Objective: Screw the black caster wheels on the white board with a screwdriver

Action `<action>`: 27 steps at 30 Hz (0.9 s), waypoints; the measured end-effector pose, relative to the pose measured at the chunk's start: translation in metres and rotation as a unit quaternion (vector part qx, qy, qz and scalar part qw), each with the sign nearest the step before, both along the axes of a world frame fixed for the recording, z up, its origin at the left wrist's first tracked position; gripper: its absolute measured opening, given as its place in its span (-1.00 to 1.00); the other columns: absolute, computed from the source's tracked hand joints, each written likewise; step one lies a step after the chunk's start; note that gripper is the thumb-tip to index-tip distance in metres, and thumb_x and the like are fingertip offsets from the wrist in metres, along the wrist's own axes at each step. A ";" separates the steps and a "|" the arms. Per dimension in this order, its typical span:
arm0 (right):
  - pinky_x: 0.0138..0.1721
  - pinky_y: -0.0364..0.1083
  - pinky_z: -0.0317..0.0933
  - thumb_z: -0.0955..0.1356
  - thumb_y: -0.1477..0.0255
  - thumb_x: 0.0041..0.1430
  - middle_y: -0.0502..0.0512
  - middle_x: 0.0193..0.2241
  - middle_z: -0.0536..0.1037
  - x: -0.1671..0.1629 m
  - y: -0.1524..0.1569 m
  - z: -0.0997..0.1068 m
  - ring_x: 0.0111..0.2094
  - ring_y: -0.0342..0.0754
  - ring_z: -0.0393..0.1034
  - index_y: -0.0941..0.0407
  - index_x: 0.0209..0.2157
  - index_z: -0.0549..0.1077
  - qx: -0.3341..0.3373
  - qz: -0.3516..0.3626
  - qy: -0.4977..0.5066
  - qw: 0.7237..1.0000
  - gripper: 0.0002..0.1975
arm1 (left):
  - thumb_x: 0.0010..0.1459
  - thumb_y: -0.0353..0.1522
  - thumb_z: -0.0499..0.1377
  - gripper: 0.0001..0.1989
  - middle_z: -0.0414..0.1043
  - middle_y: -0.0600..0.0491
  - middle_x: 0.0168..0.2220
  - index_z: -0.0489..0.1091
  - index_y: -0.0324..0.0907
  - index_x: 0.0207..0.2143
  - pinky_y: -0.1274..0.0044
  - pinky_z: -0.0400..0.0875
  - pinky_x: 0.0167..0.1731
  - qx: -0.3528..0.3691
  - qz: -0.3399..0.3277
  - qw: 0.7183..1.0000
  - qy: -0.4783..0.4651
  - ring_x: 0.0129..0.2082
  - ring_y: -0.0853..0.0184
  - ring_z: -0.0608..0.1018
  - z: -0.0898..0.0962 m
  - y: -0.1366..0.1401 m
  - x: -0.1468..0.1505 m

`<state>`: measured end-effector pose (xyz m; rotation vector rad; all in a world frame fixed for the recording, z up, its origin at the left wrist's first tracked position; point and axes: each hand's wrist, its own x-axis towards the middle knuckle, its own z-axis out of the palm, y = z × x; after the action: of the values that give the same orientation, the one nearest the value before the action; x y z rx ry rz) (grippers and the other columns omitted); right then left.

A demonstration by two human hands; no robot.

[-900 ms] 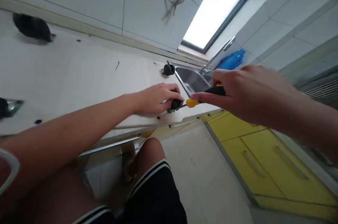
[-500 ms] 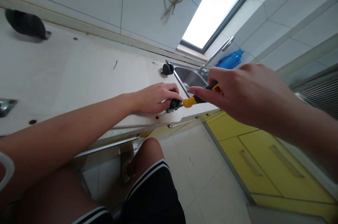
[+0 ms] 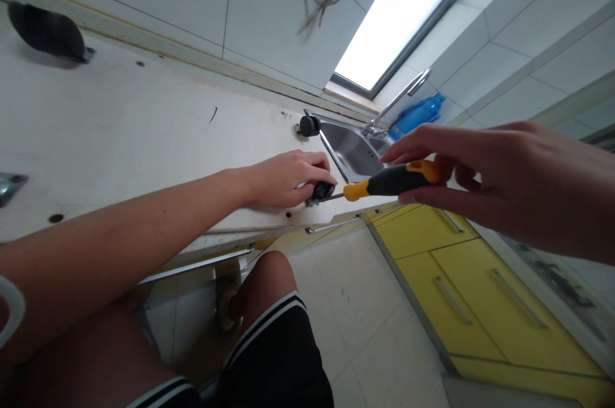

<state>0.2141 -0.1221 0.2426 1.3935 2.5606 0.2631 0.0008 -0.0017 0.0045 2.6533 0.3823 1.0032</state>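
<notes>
My left hand [image 3: 296, 177] lies on a white board [image 3: 163, 132], its fingers closed around a small black caster wheel [image 3: 323, 190] near the board's front edge. A screwdriver [image 3: 394, 180] with a black and yellow handle reaches from the right. Its metal shaft runs to the caster's mounting plate; the tip is too small to make out. My right hand [image 3: 473, 184] holds the rear of the handle loosely, thumb below and forefinger stretched out above. Farther back on the board sits another black caster [image 3: 310, 125].
A steel sink [image 3: 353, 148] with a tap [image 3: 401, 97] and a blue bottle [image 3: 417, 116] lies beyond the board. At the far left is a larger black caster [image 3: 48, 33], with a metal plate [image 3: 10, 187] below it. Yellow cabinets [image 3: 473, 293] stand at right.
My right hand has loosened from a full grip and slid back towards the handle's end, baring more of the handle. My left hand stays on the caster.
</notes>
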 end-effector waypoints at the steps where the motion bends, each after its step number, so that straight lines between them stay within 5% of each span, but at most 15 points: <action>1: -0.55 -0.15 0.02 0.33 -0.11 0.47 -0.05 -0.56 0.56 -0.001 -0.001 -0.003 -0.65 -0.17 0.34 -0.07 0.00 0.64 0.010 -0.013 0.001 1.000 -0.54 | 0.38 -0.52 0.10 -0.47 0.61 -0.11 0.17 0.65 -0.10 0.27 0.28 0.51 0.21 -0.003 -0.002 1.000 0.000 0.10 0.11 0.66 0.000 0.000 0.000; 5: -0.50 -0.05 -0.05 0.02 -0.32 0.46 0.10 -0.60 0.47 -0.016 -0.002 -0.022 -0.67 -0.10 0.21 0.06 -0.28 0.54 0.092 -0.135 -0.104 0.981 -0.17 | 0.39 -0.50 0.10 -0.48 0.60 -0.12 0.17 0.65 -0.10 0.27 0.25 0.50 0.21 -0.008 -0.007 1.000 -0.003 0.10 0.10 0.65 -0.001 0.000 0.000; 9: -0.49 -0.02 -0.07 -0.16 -0.32 0.42 0.17 -0.59 0.43 -0.019 0.000 -0.034 -0.68 -0.11 0.05 0.05 -0.34 0.49 0.144 -0.202 -0.195 0.949 -0.05 | 0.38 -0.50 0.11 -0.49 0.60 -0.12 0.17 0.66 -0.11 0.26 0.25 0.50 0.23 -0.008 -0.004 1.000 -0.001 0.12 0.09 0.65 -0.002 0.001 0.000; 14: -0.43 0.00 0.21 0.21 -0.32 0.40 0.16 -0.30 0.69 0.004 -0.001 -0.029 -0.53 0.01 0.40 0.01 0.24 0.36 0.043 -0.095 -0.055 0.993 -0.24 | 0.35 -0.52 0.11 -0.46 0.61 -0.11 0.16 0.66 -0.08 0.26 0.28 0.51 0.21 -0.009 -0.001 1.000 -0.005 0.11 0.11 0.65 -0.002 0.002 0.000; 17: -0.31 -0.03 0.35 0.23 -0.13 0.55 0.11 -0.11 0.74 0.013 -0.005 -0.027 -0.35 0.02 0.57 -0.08 0.20 0.36 -0.010 -0.003 0.005 1.000 -0.51 | 0.36 -0.51 0.11 -0.47 0.60 -0.11 0.16 0.66 -0.11 0.25 0.28 0.50 0.21 -0.003 -0.001 1.000 -0.001 0.10 0.10 0.65 -0.001 0.002 0.001; 21: -0.43 -0.06 0.12 0.22 -0.27 0.50 0.07 -0.39 0.65 -0.002 -0.006 -0.034 -0.50 -0.02 0.42 0.01 0.01 0.43 0.040 0.009 0.007 0.999 -0.38 | 0.37 -0.50 0.11 -0.48 0.61 -0.10 0.14 0.67 -0.09 0.25 0.29 0.50 0.20 -0.001 -0.002 1.000 0.000 0.08 0.10 0.66 0.000 0.001 0.000; 25: -0.44 -0.02 -0.07 0.13 -0.40 0.40 0.12 -0.63 0.39 -0.021 0.002 -0.038 -0.65 -0.09 0.10 0.07 -0.30 0.45 0.158 -0.143 -0.132 0.968 -0.19 | 0.38 -0.50 0.11 -0.48 0.61 -0.10 0.15 0.66 -0.07 0.26 0.29 0.50 0.21 -0.005 0.000 1.000 -0.003 0.08 0.10 0.66 0.001 0.000 0.000; 27: -0.45 -0.02 -0.07 0.15 -0.41 0.39 0.14 -0.63 0.39 -0.021 0.008 -0.036 -0.66 -0.10 0.08 0.07 -0.33 0.48 0.150 -0.172 -0.147 0.962 -0.18 | 0.39 -0.51 0.10 -0.48 0.61 -0.11 0.15 0.66 -0.09 0.25 0.28 0.51 0.21 -0.005 -0.001 1.000 -0.006 0.09 0.10 0.65 0.000 -0.001 0.000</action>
<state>0.1927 -0.1139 0.2062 1.7229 2.0576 0.7586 0.0004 -0.0025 0.0049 2.6373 0.3817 1.0130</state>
